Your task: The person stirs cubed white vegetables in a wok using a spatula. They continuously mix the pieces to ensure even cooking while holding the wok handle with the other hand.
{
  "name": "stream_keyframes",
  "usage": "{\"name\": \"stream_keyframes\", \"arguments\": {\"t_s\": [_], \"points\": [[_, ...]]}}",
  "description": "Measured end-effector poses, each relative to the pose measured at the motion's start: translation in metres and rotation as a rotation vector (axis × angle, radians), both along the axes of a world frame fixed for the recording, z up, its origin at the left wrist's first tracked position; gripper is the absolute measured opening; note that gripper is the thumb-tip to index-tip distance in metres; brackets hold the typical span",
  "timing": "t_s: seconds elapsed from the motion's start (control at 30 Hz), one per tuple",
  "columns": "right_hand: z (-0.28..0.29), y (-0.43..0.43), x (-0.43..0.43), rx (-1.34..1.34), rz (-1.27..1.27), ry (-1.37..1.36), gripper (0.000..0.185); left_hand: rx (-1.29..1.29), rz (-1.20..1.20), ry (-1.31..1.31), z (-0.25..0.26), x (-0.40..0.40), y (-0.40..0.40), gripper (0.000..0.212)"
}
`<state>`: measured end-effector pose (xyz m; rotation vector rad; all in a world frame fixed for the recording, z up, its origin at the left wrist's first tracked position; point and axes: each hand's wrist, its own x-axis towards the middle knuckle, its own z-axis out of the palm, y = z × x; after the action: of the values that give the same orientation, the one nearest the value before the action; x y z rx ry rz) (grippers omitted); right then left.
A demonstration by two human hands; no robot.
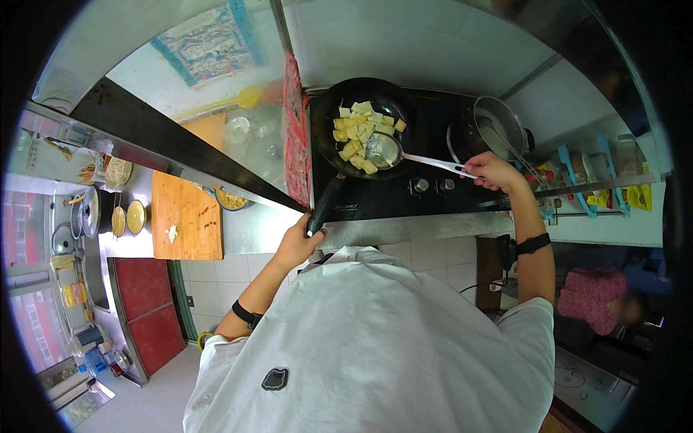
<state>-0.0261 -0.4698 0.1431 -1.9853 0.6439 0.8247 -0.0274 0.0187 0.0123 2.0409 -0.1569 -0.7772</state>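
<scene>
A black wok [410,116] stands on the left of a black glass gas stove [373,203]. Pale yellow cubes, apparently tofu [357,127], lie in it, some with browned faces. My left hand [296,241] grips the wok's black handle [327,203] near its end. Held by its long handle in my right hand [491,172] is a metal ladle or skimmer [383,150]. Its round head rests among the cubes on the right side of the wok and hides a few of them.
Right of the wok sits a pot with a strainer [495,124] over it. Left of the stove are a red patterned cloth [298,135], a cutting board [187,216] with chopped bits, and a bowl [231,200]. Condiments fill a rack [590,178] at right. Another person [593,297] is beyond.
</scene>
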Motion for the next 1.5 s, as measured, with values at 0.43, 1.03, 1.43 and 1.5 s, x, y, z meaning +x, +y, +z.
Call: {"name": "stream_keyframes", "arguments": {"t_s": [0.43, 1.03, 1.43, 1.5], "points": [[-0.009, -0.013, 0.003, 0.181, -0.026, 0.072, 0.024, 0.012, -0.015, -0.014, -0.001, 0.0, 0.0, 0.056], [0.019, -0.014, 0.01, -0.251, -0.065, -0.199, 0.024, -0.037, -0.02, -0.083, -0.012, 0.001, 0.002, 0.053], [0.024, 0.031, 0.002, -0.91, 0.339, -0.567, 0.015, 0.019, -0.03, 0.045, 0.001, 0.004, 0.002, 0.066], [0.028, 0.034, -0.004, -0.945, 0.332, -0.598, 0.014, 0.006, -0.026, 0.04, 0.004, 0.003, 0.001, 0.067]]}}
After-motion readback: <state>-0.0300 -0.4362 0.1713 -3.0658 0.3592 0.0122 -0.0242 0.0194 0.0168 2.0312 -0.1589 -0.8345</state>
